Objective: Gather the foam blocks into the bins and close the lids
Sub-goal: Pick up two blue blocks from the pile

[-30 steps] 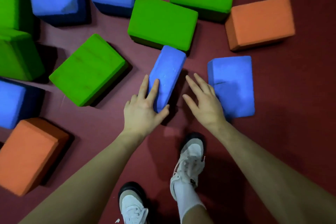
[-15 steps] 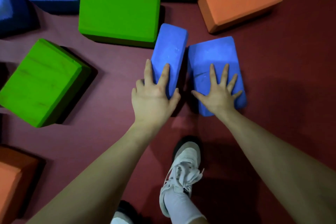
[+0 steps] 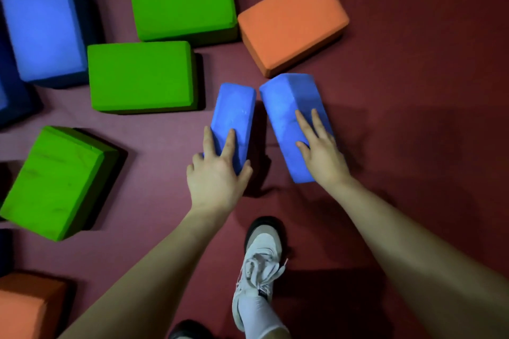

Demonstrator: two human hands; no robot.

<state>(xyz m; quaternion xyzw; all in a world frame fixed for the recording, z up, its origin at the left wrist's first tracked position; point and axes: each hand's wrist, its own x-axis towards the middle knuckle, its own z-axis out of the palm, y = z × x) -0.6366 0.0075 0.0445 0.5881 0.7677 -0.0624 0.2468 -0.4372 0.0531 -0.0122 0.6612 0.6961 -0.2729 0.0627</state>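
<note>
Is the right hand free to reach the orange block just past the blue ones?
Probably not yet: the right hand grips a blue block, though bare floor leads to the orange block.

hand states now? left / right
Left hand: grips the left blue block, fingers on top, thumb round its side.
Right hand: holds the right blue block, which is tipped up on edge.

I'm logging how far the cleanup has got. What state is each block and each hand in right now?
left hand: grips the left blue block, standing on its edge.
right hand: grips the right blue block, tilted up.
orange block: on the floor, untouched.
three green blocks: on the floor, untouched.
big blue block: on the floor, untouched.
</note>
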